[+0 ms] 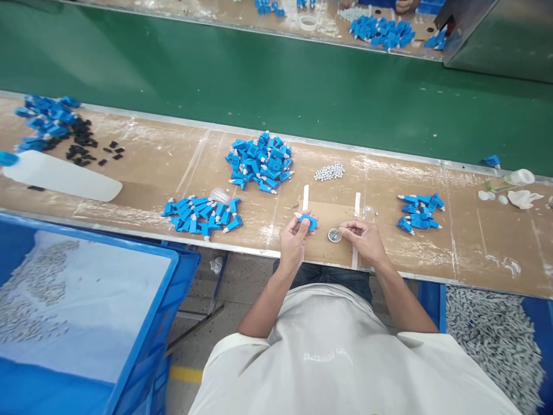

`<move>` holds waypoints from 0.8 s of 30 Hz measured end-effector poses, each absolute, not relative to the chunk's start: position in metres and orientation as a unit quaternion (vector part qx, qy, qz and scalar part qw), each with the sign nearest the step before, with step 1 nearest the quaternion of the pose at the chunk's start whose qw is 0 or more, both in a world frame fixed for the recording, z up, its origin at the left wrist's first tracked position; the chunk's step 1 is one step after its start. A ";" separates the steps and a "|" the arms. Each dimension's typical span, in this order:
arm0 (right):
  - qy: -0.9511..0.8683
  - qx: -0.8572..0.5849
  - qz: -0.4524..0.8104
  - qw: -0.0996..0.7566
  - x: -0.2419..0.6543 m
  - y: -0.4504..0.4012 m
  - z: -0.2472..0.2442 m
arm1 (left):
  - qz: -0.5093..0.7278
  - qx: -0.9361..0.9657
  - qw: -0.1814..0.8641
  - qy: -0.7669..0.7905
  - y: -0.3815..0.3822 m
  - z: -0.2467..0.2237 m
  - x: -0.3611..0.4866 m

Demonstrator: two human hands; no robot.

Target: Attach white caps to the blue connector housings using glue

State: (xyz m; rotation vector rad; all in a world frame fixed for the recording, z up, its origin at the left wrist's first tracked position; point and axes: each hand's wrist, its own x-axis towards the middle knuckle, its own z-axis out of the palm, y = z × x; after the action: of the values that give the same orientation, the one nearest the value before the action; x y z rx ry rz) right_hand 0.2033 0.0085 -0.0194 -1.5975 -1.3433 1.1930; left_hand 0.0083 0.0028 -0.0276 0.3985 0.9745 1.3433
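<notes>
My left hand [295, 237] is closed round a small blue plastic part [307, 222] with a whitish tip, held just above the bench's front edge. My right hand [362, 235] pinches at the rim of a small round dish [334, 235] with grey contents; whatever is between the fingertips is too small to make out. Beyond the hands lies a little heap of small whitish pieces [329, 172]. Blue parts are piled at the centre [261, 161], nearer on the left [203, 215], and in a smaller group on the right [420, 212].
White tape strips [357, 204] mark the brown-covered bench. To the left are a white bottle [64, 176], black pieces [82, 141] and more blue parts [49, 118]. Blue bins [173, 276] stand below. A green belt [276, 86] separates the far bench, where another person's hand [404, 6] shows.
</notes>
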 end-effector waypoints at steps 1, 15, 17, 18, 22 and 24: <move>-0.531 -0.619 0.454 0.358 0.203 0.008 -0.019 | 0.594 0.174 0.656 0.432 0.003 -0.028 0.008; -0.622 -0.612 0.357 0.333 0.193 0.010 -0.015 | 0.612 0.148 0.643 0.436 0.003 -0.036 0.002; -0.623 -0.612 0.353 0.336 0.193 0.010 -0.016 | 0.612 0.147 0.644 0.434 0.003 -0.037 0.001; -0.622 -0.612 0.354 0.338 0.193 0.010 -0.016 | 0.612 0.147 0.645 0.433 0.003 -0.038 0.001; -0.621 -0.610 0.356 0.340 0.191 0.011 -0.018 | 0.612 0.144 0.648 0.430 0.003 -0.040 0.000; -0.626 -0.606 0.354 0.339 0.189 0.012 -0.018 | 0.613 0.138 0.650 0.427 0.003 -0.040 0.000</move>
State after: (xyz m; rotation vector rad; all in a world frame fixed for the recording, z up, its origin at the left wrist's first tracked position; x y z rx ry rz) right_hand 0.1891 0.0119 -0.0176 -1.5789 -1.6301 0.9217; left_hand 0.0004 0.0028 -0.0401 0.3133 0.9705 1.3917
